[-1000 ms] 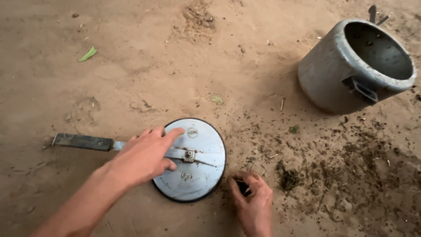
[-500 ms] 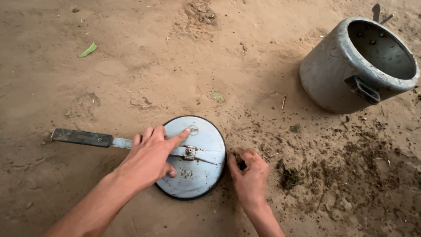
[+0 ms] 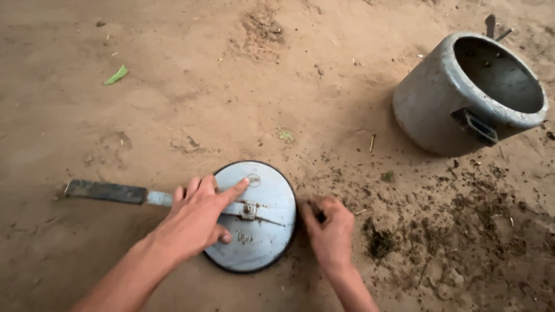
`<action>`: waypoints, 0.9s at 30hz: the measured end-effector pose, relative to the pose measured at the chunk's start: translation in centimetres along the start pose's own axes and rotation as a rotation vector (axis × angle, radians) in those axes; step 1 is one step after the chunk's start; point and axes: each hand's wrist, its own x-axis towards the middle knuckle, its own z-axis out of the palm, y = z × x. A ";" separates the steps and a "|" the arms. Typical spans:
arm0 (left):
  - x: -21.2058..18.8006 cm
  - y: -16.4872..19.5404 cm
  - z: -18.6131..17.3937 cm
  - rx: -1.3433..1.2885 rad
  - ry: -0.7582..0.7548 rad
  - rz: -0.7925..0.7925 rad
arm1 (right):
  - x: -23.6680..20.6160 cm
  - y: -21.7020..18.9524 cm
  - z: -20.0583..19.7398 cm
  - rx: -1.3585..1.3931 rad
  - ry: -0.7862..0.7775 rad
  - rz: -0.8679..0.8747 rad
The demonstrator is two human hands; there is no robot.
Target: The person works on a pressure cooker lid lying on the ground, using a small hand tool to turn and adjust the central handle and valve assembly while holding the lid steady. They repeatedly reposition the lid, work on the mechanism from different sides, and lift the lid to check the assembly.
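Pressing one lid [image 3: 254, 222], left hand [image 3: 196, 216]; right hand [image 3: 330, 231] perhaps pinching its rim.

Lid [image 3: 260, 231], pot [image 3: 462, 98] on dirt ground [image 3: 202, 86]

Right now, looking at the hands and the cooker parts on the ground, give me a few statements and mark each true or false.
1. The left hand rests flat on the round lid. True.
2. The lid sits on the pot. False: it lies on the dirt ground, apart from the pot.
3. The right hand is at the lid's right edge. True.
4. The pot stands upright. False: it is tilted.
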 end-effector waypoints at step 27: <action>1.1 2.0 -0.9 -0.002 0.288 0.329 | -1.0 -2.3 -2.6 0.796 -0.141 0.354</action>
